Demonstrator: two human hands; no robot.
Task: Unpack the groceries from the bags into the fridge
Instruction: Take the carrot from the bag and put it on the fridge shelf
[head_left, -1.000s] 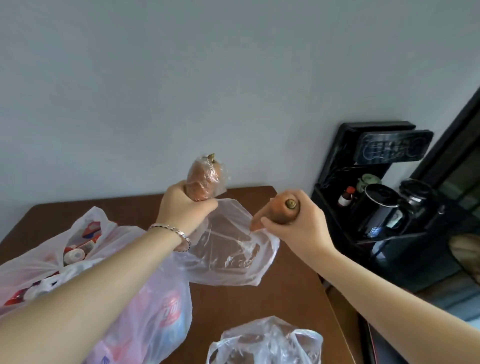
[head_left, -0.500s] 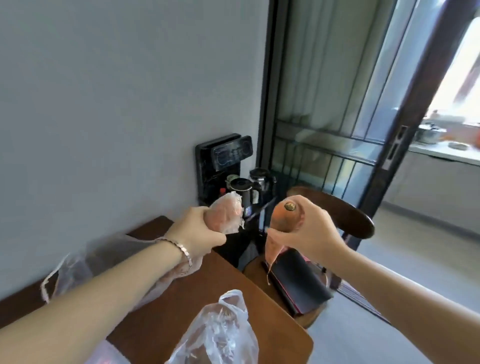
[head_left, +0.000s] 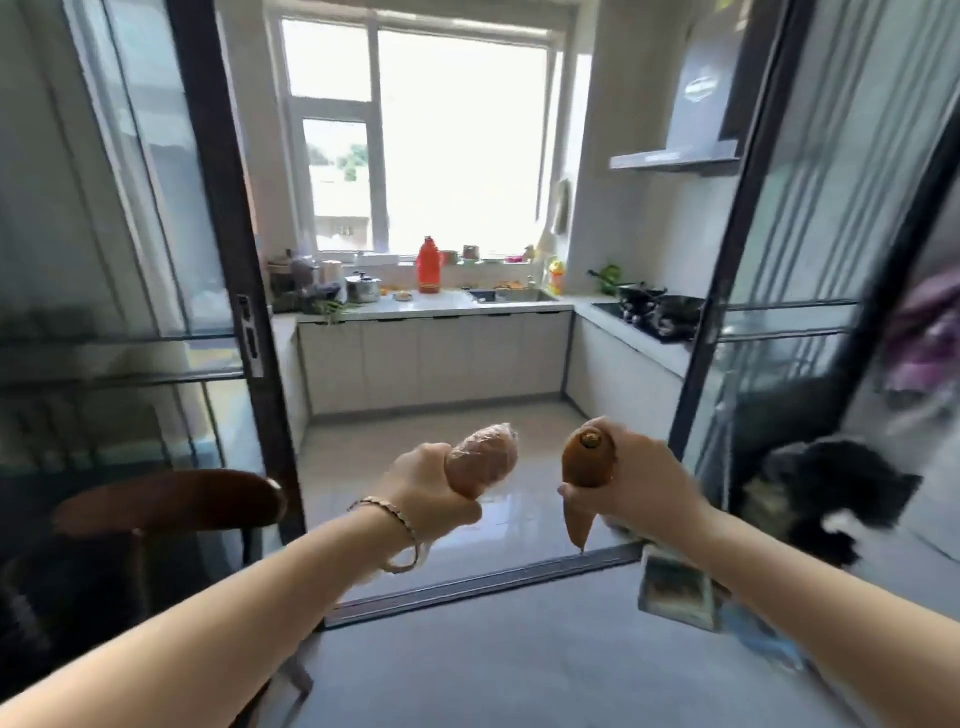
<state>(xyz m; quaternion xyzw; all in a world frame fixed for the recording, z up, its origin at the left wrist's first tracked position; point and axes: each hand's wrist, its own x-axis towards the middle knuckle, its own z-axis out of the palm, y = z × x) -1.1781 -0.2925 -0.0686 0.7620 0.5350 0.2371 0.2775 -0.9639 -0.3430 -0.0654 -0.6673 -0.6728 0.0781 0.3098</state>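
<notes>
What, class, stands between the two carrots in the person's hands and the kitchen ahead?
Nothing visible does. The left hand has a grip on the plastic-wrapped carrot, the right hand on the bare orange carrot. The dark-framed sliding glass door stands open; the pale tiled floor beyond looks bare. No fridge shows.

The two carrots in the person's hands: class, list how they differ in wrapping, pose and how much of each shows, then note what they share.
The carrot in the left hand is a wrapped carrot, covered in clear plastic; the bare carrot in the right hand has none. The wrapped carrot's lower part is hidden in the fist; the bare carrot's thin tip hangs below the hand. The bare carrot's stem end shows; the wrapped carrot's end is veiled. Both are orange and held roughly upright.
</notes>
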